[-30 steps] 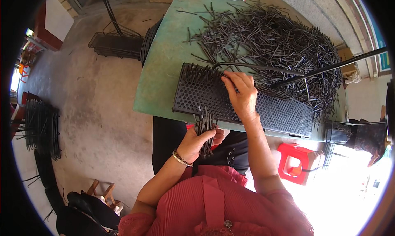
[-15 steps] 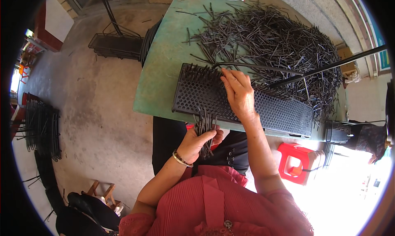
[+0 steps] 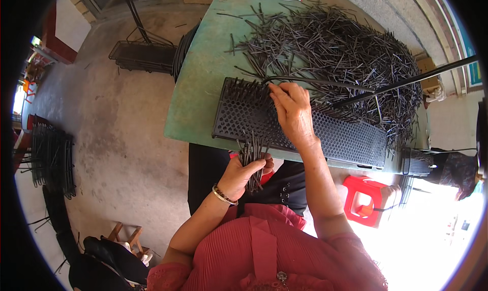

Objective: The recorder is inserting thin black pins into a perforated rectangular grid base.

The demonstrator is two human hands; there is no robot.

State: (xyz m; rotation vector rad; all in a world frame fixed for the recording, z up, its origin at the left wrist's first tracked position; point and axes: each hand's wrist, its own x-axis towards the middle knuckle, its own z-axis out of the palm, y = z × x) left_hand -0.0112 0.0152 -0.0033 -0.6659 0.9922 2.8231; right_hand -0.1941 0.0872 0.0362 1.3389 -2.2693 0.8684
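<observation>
My left hand (image 3: pixel 240 176), with a bangle at its wrist, is closed round a bundle of thin dark strips (image 3: pixel 251 154) just off the table's near edge. Above the long black perforated tray (image 3: pixel 351 142), my right hand (image 3: pixel 296 116) pinches its thumb and fingers together at the far edge. What lies between those fingertips is too small to make out. Short dark strips (image 3: pixel 244 89) stand upright in the holes at the tray's far left, up to my right fingertips. Elsewhere the tray's holes show bare.
A large heap of loose dark strips (image 3: pixel 351 52) covers the green table (image 3: pixel 193 95) beyond the tray. A black metal rod (image 3: pixel 406 82) crosses above the heap from the right. On the floor are a red stool (image 3: pixel 362 202) and, at left, a wire rack (image 3: pixel 142 56).
My right hand has shifted slightly left along the tray's far edge, its fingers still pinched. My left hand and its bundle have barely moved.
</observation>
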